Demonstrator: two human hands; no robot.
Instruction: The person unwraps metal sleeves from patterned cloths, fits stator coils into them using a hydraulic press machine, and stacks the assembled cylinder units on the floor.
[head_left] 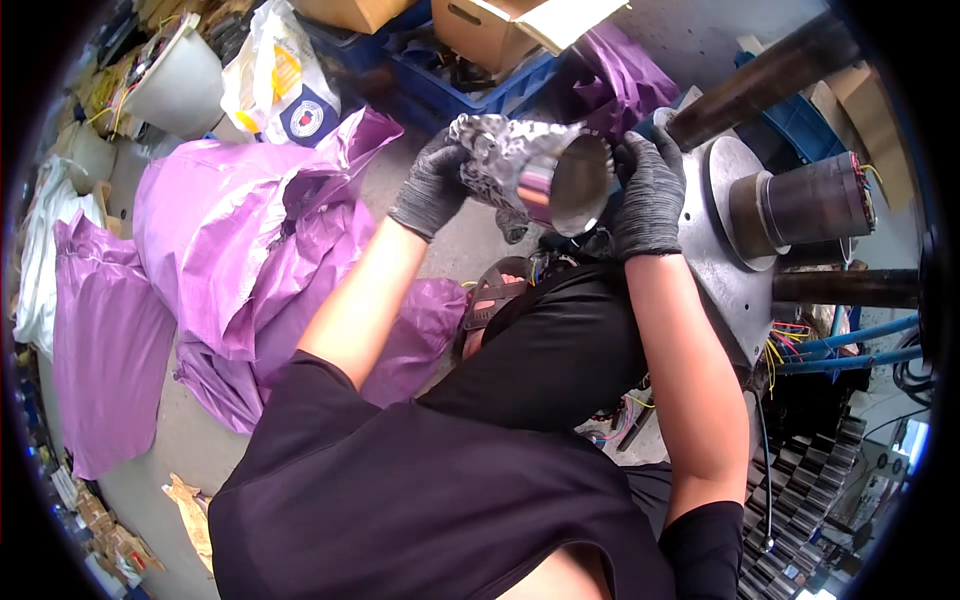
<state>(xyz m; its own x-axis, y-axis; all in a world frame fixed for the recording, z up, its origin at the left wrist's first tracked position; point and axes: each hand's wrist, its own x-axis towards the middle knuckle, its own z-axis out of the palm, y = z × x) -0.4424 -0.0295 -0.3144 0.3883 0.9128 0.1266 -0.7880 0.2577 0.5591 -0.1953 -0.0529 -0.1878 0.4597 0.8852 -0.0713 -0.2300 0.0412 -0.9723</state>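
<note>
In front of me a short metal cylinder (537,186) is held in the air, its shiny round end tilted to the right. A mottled black-and-white covering (500,150) surrounds its left part; whether this is cloth or metal I cannot tell. My left hand (435,185), in a dark grey knit glove, grips the covered end. At the opposite side my right hand (650,195), gloved alike, has its bent fingers against the cylinder's rim. Part of its grip is hidden. Just right of that hand stands a machine with a round metal plate (735,200) carrying a wire-ended motor core (815,205).
Purple woven sacks (220,230) lie on the left floor. Behind stand a white printed bag (280,75), a blue crate (480,95) and a cardboard box (485,30). Thick steel bars (765,80) jut out at right. Several stacked metal cores (810,480) sit lower right.
</note>
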